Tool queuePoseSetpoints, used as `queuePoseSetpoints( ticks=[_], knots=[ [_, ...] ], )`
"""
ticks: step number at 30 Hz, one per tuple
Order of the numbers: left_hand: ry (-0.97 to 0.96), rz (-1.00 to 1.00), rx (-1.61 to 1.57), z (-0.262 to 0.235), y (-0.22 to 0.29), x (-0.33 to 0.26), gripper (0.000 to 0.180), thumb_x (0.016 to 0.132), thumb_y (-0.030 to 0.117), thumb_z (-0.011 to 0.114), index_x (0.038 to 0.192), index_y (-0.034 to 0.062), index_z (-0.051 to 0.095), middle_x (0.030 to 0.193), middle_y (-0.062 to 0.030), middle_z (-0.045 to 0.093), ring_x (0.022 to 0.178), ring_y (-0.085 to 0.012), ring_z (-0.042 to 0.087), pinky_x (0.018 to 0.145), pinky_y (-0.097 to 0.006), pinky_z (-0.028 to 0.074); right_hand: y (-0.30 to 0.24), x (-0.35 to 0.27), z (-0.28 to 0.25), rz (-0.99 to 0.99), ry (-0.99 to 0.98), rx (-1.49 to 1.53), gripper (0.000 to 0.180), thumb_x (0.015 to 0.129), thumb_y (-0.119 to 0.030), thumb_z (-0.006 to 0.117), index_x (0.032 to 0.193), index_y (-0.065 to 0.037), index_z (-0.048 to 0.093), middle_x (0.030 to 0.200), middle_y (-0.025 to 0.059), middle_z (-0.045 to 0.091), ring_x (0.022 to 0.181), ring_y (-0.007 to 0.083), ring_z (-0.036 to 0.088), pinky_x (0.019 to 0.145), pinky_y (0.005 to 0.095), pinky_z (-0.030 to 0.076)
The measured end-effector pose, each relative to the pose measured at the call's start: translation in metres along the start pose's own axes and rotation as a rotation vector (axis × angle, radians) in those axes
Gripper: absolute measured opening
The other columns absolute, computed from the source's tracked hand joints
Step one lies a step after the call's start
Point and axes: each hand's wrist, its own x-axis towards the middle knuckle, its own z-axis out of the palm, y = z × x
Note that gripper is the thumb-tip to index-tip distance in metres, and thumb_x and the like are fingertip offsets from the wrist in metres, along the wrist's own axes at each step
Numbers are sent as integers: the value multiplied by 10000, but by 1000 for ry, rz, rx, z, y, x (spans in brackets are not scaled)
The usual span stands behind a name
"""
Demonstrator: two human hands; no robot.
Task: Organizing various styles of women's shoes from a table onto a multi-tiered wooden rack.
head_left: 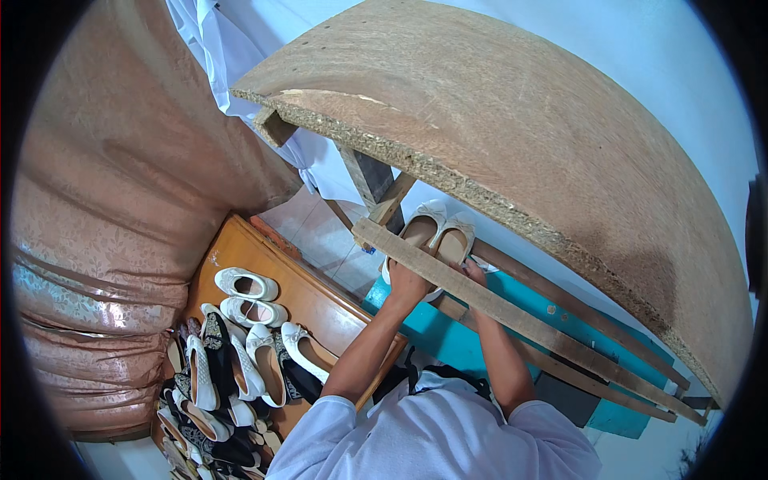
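Below the wooden tabletop, a pair of white ballet flats with tan insoles stands side by side, toes pointing away from me. My left hand (408,282) is closed around the heel end of the left ballet flat (433,210). At the heel of the right ballet flat (459,224), my right hand (474,274) has its fingers bent against the shoe. A wooden rail (448,276) crosses in front and hides part of the shoes and fingers. Under them lies a teal board (424,326).
A rough-edged wooden tabletop (512,104) overhangs my hands from above right. Wooden slats (576,302) run to the lower right. On the left, an orange-brown wooden table (320,308) bears a white shoe pair (248,298) and a heap of white and black flats. A brown curtain (104,200) hangs beyond.
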Motion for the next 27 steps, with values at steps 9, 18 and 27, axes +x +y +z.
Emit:
queuePoseSetpoints(
  ticks=[9, 18, 27],
  knots=[
    [26, -143, -75, -19, 7, 2, 450, 702, 240, 745, 1101, 50, 661, 1008, -195, 664, 934, -389, 639, 844, -490, 498, -14, -8, 0, 107, -73, 239, 591, 828, -476, 678, 1186, -11, 607, 882, 123, 707, 836, 183, 674, 750, 350, 524],
    [91, -104, -223, -53, 35, -30, 348, 732, 118, 691, 1064, 24, 641, 1236, -195, 564, 1191, -373, 502, 977, -507, 390, -10, -41, -26, -651, 475, -442, 245, 928, -111, 588, 1129, 21, 538, 954, 120, 611, 884, 245, 586, 822, 391, 474],
    [396, -358, -455, -155, 12, -173, 148, 787, 19, 624, 931, 20, 660, 1139, -141, 645, 1063, -319, 603, 924, -417, 466, -50, -183, 47, -610, -22, -146, 40, 895, -40, 595, 893, -9, 569, 742, 33, 550, 641, 90, 482, 558, 253, 387]
  ],
)
